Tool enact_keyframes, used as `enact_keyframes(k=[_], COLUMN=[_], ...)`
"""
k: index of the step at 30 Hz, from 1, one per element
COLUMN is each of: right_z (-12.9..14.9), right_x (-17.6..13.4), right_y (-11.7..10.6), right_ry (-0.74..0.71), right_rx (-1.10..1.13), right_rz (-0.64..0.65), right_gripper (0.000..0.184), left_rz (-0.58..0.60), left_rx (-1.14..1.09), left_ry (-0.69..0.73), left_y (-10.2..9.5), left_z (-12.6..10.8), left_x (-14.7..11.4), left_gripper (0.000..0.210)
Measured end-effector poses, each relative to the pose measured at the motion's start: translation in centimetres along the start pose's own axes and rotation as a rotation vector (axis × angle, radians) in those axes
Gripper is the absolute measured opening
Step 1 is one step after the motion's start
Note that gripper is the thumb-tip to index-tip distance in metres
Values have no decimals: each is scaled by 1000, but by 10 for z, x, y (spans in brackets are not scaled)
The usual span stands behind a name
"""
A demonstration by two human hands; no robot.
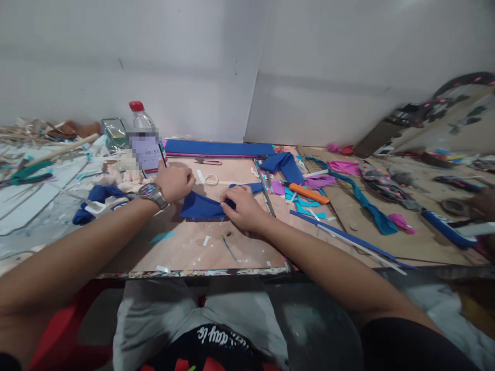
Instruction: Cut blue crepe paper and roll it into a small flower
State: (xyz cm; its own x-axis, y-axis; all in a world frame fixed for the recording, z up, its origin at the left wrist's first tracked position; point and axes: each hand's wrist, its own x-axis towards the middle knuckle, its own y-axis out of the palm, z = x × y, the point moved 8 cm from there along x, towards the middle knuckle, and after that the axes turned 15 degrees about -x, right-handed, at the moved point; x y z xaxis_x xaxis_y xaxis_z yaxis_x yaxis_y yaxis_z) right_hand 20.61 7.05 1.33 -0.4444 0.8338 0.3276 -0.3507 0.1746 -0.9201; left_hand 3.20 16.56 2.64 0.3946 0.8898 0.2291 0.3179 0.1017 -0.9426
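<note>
Your dark shirt (232, 353) faces blue cloth (203, 207) lying left-right between your hands: right hand (244, 206), nearer, pinches it; left hand (174, 181), can't tell.

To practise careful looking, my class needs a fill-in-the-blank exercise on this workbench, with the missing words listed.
1. The hand nearest the watch is the person's ____ one.
2. The fabric at the right hand's fingers is ____.
3. The bottle has a cap coloured ____.
4. The bulky tool beyond the right hand is mostly ____.

Missing words: left; blue; red; orange.
</note>
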Motion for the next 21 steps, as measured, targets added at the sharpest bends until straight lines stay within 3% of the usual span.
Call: enact_keyframes(k=[4,8,14,17,21], right_z=[-1,-2,0,2,4], right_x=[0,0,0,0,1], right_y=[1,1,-1,-2,1], right_ry=[3,0,-23,-39,-67], right_rx=[9,2,-11,-11,10], right_rz=[4,-7,-17,-20,-14], right_gripper=[8,9,9,9,8], left_rz=[-16,-40,241,350,403], left_rx=[20,3,-541,-653,-699], left_ry=[-10,42,196,220,213], left_y=[1,-2,8,12,14], left_z=[0,-15,-56,-67,-69], left_x=[0,-8,-28,-37,-46], left_gripper=[39,46,48,38,30])
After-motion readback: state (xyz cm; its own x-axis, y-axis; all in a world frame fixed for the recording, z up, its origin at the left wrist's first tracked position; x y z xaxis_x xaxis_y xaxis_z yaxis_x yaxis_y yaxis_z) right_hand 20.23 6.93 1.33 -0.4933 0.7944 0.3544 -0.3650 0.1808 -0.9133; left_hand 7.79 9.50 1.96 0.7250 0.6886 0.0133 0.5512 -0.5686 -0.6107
